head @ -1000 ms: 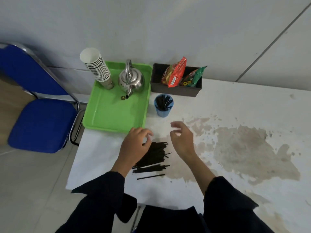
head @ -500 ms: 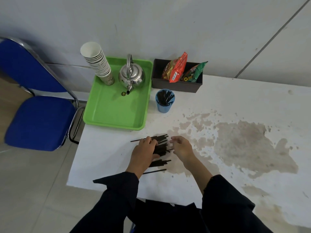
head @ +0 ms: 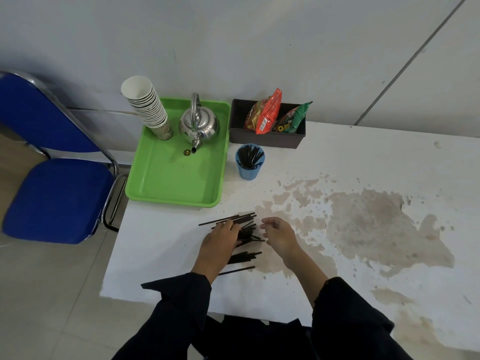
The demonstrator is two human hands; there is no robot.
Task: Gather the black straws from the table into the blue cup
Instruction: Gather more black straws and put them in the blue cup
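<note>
Several black straws (head: 244,257) lie in a loose pile on the white table (head: 337,162) near its front left. My left hand (head: 220,240) rests palm-down on the pile's left side, fingers curled over some straws. My right hand (head: 279,233) hovers just right of the pile, fingers apart and bent, holding nothing. The blue cup (head: 249,162) stands upright behind the pile with several black straws inside it.
A green tray (head: 171,183) at the back left carries a steel kettle (head: 198,124) and a stack of paper cups (head: 148,107). A dark box (head: 267,137) of snack packets sits against the wall. A blue chair (head: 54,198) stands left of the table.
Both hands came down from above the table onto the straw pile. The left hand now lies on the straws and a few have spread out toward the far left.
</note>
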